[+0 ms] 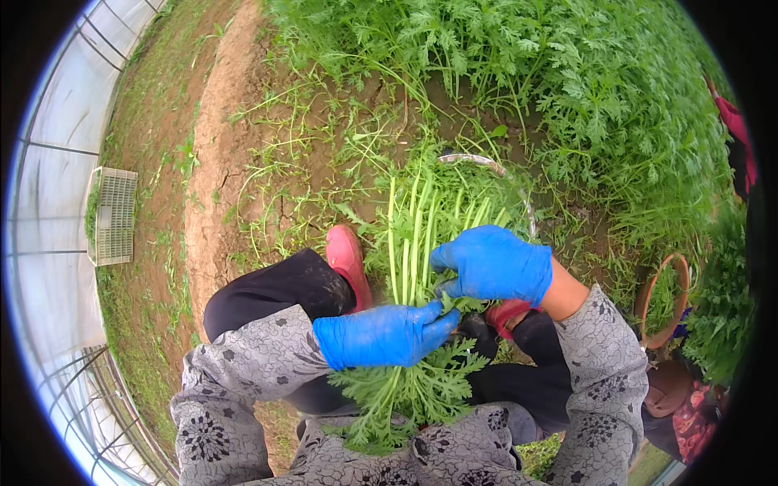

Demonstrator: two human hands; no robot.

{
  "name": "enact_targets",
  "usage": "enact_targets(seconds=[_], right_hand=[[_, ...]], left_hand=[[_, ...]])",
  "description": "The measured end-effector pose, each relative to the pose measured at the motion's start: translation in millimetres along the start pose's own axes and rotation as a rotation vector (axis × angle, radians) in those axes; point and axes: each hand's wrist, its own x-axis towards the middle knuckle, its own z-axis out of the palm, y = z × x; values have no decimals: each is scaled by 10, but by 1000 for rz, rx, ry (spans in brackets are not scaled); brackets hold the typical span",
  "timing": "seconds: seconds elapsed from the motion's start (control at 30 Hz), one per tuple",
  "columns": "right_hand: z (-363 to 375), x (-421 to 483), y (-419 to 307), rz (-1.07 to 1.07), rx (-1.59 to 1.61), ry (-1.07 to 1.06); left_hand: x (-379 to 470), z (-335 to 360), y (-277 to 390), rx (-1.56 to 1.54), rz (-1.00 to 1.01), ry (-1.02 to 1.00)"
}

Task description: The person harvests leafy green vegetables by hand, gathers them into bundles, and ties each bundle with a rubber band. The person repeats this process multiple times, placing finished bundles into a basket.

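My left hand [389,334], in a blue glove, is closed around a bunch of leafy green stems [415,255]. Their pale cut ends point away from me and the feathery leaves hang towards my lap. Just above it on the right, my right hand [495,264], also gloved in blue, has its thumb and fingers at some greens beside the bunch; whether it grips a stem is hard to tell. Beyond both hands, a round container with a pale rim [532,212] is heaped with cut greens [468,182], some with their stems lying side by side.
Dense leafy plants [595,91] stand ahead and to the right. Loose stems litter the soil [292,176]. A pale plastic crate [115,215] is by the plastic sheeting at far left. An orange-rimmed basket [665,301] stands at right, near another person [684,407]; a further person's sleeve [735,133] shows above.
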Motion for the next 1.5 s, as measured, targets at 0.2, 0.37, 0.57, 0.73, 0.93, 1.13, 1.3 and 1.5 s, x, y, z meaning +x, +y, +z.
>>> enact_targets(seconds=[0.2,0.37,0.57,0.73,0.93,1.13,1.3,1.5], right_hand=[[-93,164,244,313,-21,321],[310,476,201,-20,-35,134],[117,49,1100,425,-22,584],[110,-824,1031,600,880,910],[339,-972,-65,263,1268,1040],[389,-583,-518,296,1173,732],[506,75,-687,278,830,1199],[796,231,-254,367,551,1335]], left_hand=[[30,40,45,-74,-54,59],[58,4,12,-58,-41,12],[-130,-88,-244,-777,-523,189],[-468,-211,-410,-1359,-1123,923],[-517,-241,-348,-1624,-1236,1708],[-426,-52,-415,-1567,-1186,1546],[-373,40,-303,-1680,-1175,1361],[-699,262,-363,-2182,-959,1249]])
